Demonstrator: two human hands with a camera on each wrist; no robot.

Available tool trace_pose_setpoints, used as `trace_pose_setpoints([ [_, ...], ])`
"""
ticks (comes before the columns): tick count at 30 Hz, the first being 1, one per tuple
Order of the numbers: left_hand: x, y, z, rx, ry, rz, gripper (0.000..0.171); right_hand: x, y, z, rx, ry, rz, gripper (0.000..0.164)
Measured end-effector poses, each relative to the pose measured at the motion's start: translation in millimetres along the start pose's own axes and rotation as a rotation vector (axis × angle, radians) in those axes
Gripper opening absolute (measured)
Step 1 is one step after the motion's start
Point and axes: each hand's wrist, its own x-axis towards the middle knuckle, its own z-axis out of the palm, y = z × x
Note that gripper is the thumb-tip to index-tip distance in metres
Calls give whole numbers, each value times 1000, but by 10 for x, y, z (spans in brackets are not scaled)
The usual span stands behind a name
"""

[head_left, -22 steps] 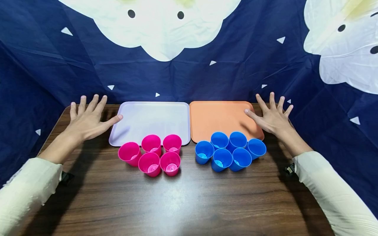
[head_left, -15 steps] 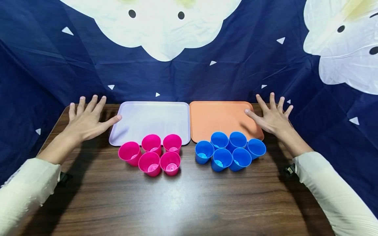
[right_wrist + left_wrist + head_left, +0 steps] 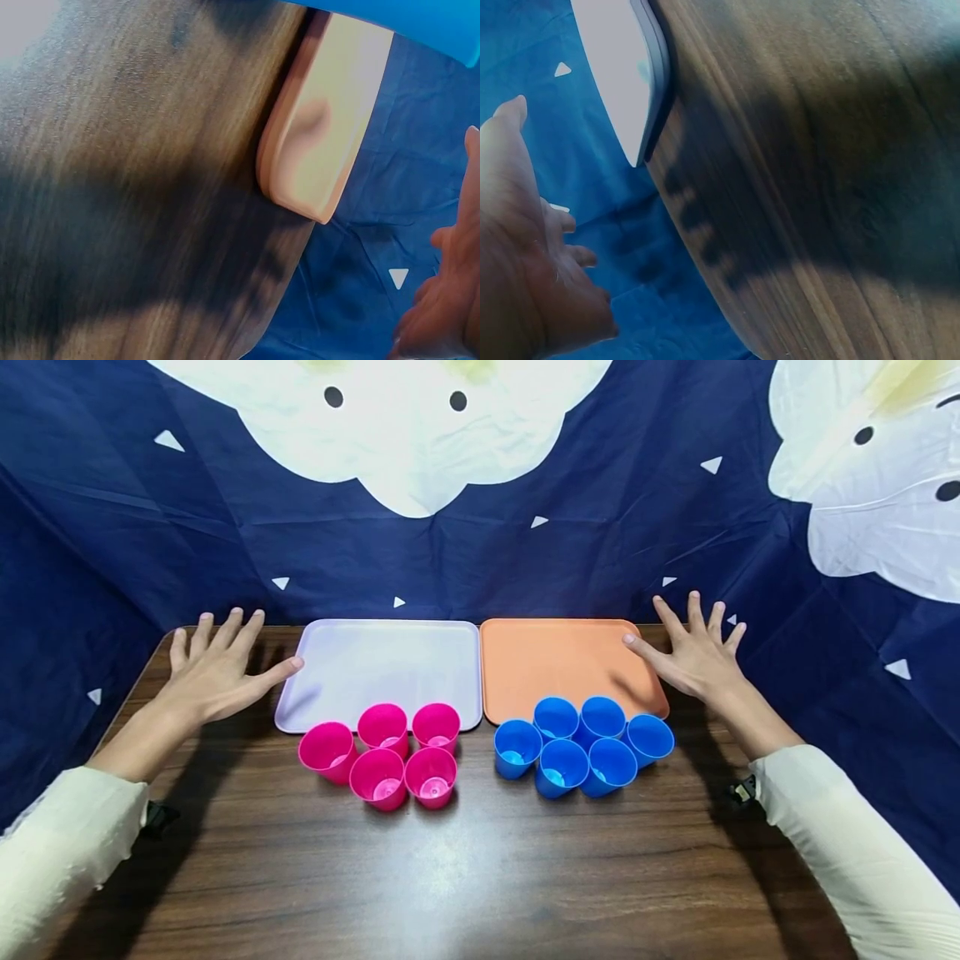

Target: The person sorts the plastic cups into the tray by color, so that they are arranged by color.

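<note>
My left hand (image 3: 217, 672) is held with fingers spread at the left of the lavender tray (image 3: 390, 668), its thumb tip overlapping the tray's left edge in the head view. On the other side my right hand (image 3: 697, 652) spreads its fingers too, the thumb over the right edge of the orange tray (image 3: 562, 664). Neither hand holds anything. Several pink cups (image 3: 378, 777) stand upright in front of the lavender tray, mouths up. Several blue cups (image 3: 562, 768) are grouped likewise before the orange tray. In the left wrist view the left hand (image 3: 532, 247) shows above its shadow.
The dark wood table (image 3: 450, 885) reaches to a navy cloth backdrop (image 3: 480, 560) printed with white clouds and triangles. Both trays lie side by side at the table's far edge. In the right wrist view a blue cup (image 3: 420, 22) shows at the top.
My left hand has drawn slightly back and to the left. The right hand has shifted only a little to the right; cups and trays have stayed put.
</note>
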Motion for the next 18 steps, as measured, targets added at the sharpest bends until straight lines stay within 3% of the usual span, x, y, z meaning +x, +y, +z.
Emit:
trace_pose_setpoints([
  [9,-2,-82,54,-23,-39,-4,118,7,-94,-78,10,-3,-14,112],
  [18,45,-193,151,-87,-155,20,120,-7,-289,-145,38,-38,-40,110],
])
